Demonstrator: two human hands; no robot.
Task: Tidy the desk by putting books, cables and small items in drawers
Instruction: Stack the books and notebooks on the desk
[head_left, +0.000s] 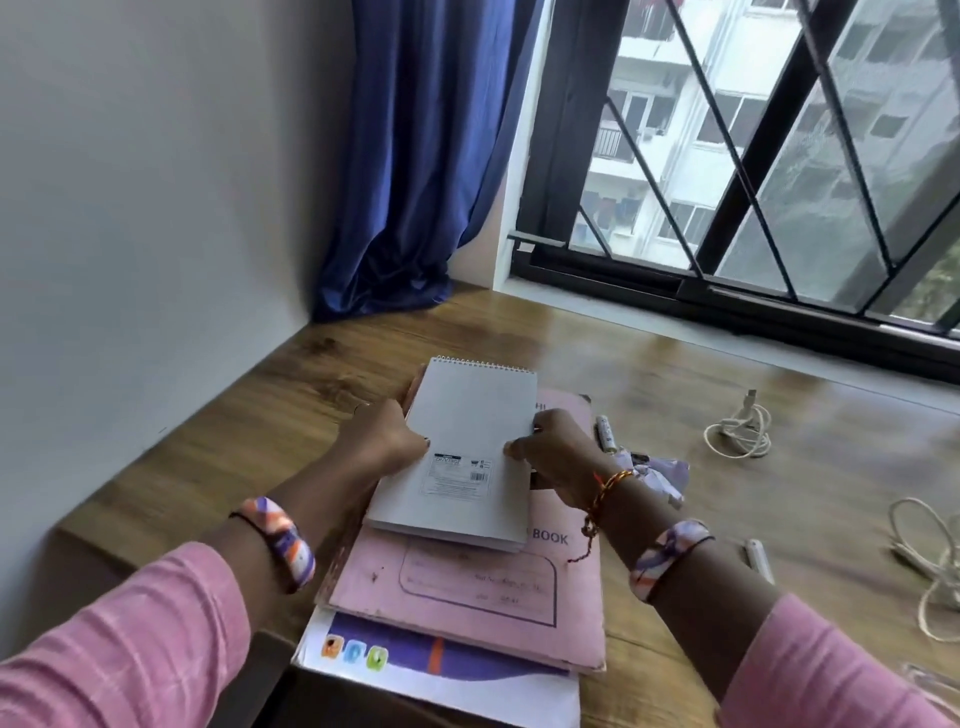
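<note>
Lying nearest on the wooden desk is a white book with a purple cover design, its near edge overhanging the desk; it is the bottom of a stack. On it sits a pink exercise book, and on that a grey spiral notepad, back cover up, coil at the far end. The left hand grips the notepad's left edge and the right hand its right edge, both clamped on it. Right of the pink book lie a white pen, crumpled paper, a marker and two white cables. Beyond the stack hangs a blue curtain.
</note>
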